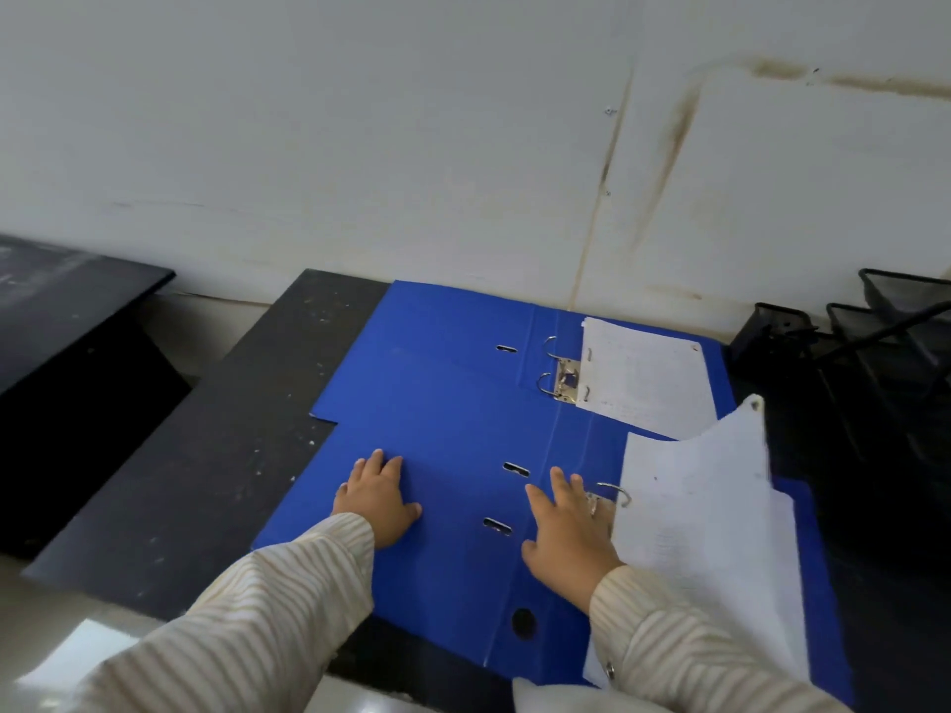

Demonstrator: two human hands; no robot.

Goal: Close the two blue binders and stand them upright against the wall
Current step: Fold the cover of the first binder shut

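On a dark counter point(216, 455) below a stained white wall point(360, 146): two blue binders, both lying open and flat. Far binder point(437, 342) at twelve o'clock, touching the wall; near binder point(447, 506) at six o'clock, overlapping it. Two hands, both flat, fingers spread, gripping nothing: left hand point(378, 499) on the near cover, right hand point(563, 532) beside the rings. Loose paper stacks at three o'clock. Black mesh trays point(875, 331) at two o'clock.

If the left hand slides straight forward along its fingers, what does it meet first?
Probably the near edge of the far open blue binder, which overlaps the near blue binder under the left hand; then the white wall.
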